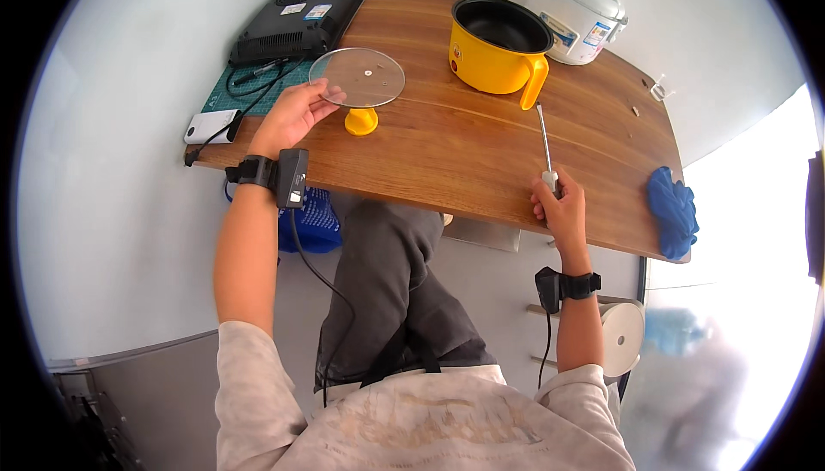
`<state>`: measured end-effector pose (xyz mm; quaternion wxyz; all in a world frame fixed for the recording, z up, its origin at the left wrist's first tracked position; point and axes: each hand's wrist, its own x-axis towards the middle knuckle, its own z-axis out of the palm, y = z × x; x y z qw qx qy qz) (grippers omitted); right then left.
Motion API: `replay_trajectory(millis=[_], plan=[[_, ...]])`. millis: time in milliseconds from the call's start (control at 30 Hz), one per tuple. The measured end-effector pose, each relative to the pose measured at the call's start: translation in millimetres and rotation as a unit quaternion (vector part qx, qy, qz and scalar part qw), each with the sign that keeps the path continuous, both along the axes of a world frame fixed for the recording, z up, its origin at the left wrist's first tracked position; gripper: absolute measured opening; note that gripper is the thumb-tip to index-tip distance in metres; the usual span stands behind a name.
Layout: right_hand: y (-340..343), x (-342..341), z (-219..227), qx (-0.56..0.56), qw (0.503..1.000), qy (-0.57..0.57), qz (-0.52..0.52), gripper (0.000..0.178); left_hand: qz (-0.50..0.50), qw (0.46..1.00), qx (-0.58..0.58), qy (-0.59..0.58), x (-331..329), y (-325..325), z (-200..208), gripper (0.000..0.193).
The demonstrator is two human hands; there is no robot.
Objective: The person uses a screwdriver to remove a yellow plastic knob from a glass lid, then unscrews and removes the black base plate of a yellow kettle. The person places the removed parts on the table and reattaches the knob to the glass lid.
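My left hand [299, 112] grips the left rim of a round glass lid [344, 67], thumb above and fingers below. The lid lies upside down, nearly level, with its yellow knob [361, 122] under it, at the wooden table [430, 162]; whether the knob touches the wood I cannot tell. A small screw or washer spot shows at the lid's centre. Over the table's front edge, my right hand [563, 204] is closed around the grey handle of a screwdriver [545, 140]. Its metal shaft points away from me, tip near the handle of a yellow pot [490, 63], apart from the lid.
Behind the pot stands a white rice cooker [577, 11]. At the back left, a black vented appliance [301, 20] lies by a green cutting mat [219, 93], with a white power bank [210, 126] and cables. A blue cloth [672, 211] hangs at the right edge, beyond small bits [636, 112].
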<state>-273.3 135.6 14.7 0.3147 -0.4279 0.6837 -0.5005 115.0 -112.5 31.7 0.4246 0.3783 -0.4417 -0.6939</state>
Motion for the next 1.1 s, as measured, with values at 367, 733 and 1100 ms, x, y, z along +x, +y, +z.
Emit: replay_trajectory(millis=[367, 733, 1100], plan=[[1, -1, 0, -0.009, 1.0, -0.021, 0.002, 0.018, 0.062, 0.997, 0.052, 0.018, -29, -3, -12, 0.025], [3, -2, 4, -0.004, 0.999, -0.027, 0.019, 0.021, 0.001, 0.991, 0.045, -0.126, -9, -13, -6, 0.02], [4, -6, 2, -0.029, 0.999, -0.023, 0.039, 0.024, 0.051, 0.956, 0.004, -0.288, -22, 17, 26, 0.042]])
